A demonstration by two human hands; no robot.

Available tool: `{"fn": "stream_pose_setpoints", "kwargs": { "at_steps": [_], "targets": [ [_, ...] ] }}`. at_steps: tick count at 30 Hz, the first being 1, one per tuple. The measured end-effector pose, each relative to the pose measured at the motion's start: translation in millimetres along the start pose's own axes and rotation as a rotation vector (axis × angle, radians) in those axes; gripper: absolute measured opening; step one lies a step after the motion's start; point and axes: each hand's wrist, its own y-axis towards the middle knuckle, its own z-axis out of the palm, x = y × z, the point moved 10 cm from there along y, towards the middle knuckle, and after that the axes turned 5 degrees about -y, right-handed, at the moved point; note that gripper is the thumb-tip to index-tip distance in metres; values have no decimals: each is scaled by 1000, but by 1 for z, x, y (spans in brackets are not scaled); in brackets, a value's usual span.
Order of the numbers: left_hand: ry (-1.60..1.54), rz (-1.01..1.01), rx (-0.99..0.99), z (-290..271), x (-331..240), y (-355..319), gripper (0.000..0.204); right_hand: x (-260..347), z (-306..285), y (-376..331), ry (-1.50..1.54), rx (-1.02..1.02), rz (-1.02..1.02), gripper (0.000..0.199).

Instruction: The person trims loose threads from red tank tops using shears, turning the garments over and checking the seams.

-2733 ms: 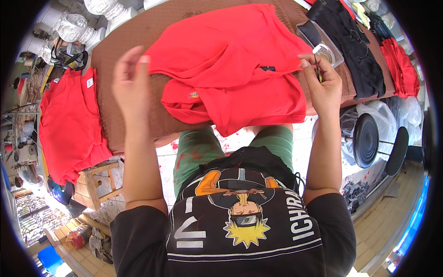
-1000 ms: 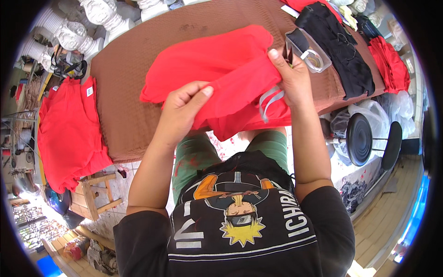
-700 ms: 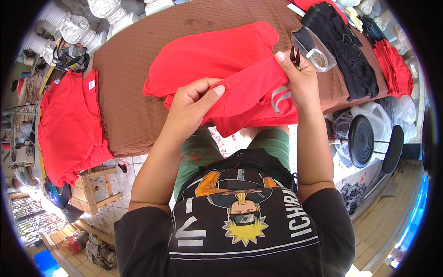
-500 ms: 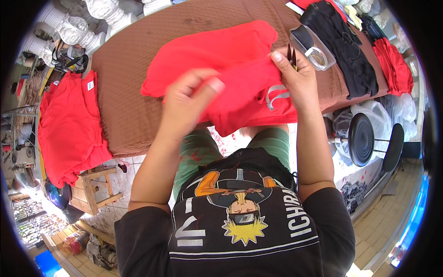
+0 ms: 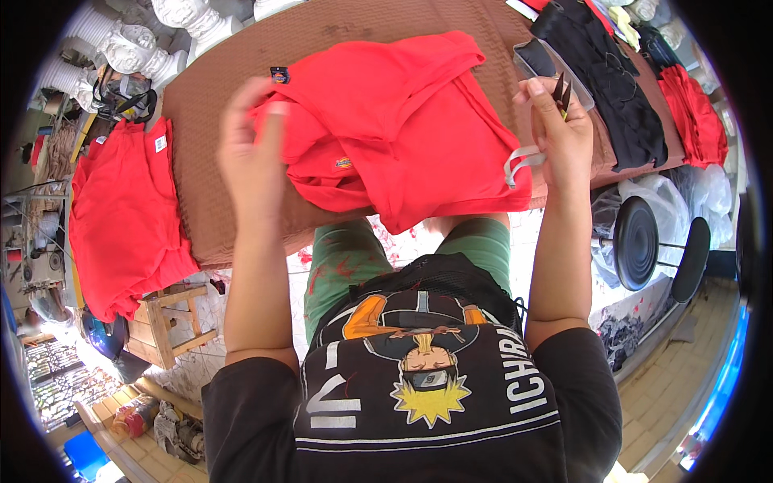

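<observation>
Red garment (image 5: 403, 129), spread on brown surface (image 5: 217, 145), long axis left-right between both hands: left hand (image 5: 254, 149) fingers pinching its left edge, right hand (image 5: 555, 129) fingers clamped on small snips (image 5: 561, 90) at its right edge.

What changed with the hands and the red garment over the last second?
The left hand swung out leftward from the middle, pulling the red garment open across the brown table. The right hand kept its hold on the small snips and the garment's right edge. The red pile stayed put.

Black short-sleeved T-shirt (image 5: 419, 402) with a cartoon print, green shorts (image 5: 354, 258).
</observation>
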Motion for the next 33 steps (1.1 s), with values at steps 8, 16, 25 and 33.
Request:
{"fn": "stream_pose_setpoints", "kwargs": {
  "at_steps": [8, 16, 25, 33],
  "targets": [
    [1088, 477, 426, 93, 13, -33, 22, -8, 43, -11, -136, 177, -44, 17],
    [14, -261, 541, 108, -2, -29, 20, 5, 91, -37, -238, 317, -177, 28],
    [691, 278, 826, 125, -24, -53, 53, 4, 76, -23, -16, 290, -156, 6],
    [304, -15, 561, 107, -22, -33, 45, 25, 91, -52, -456, 242, -331, 28]
  ]
}}
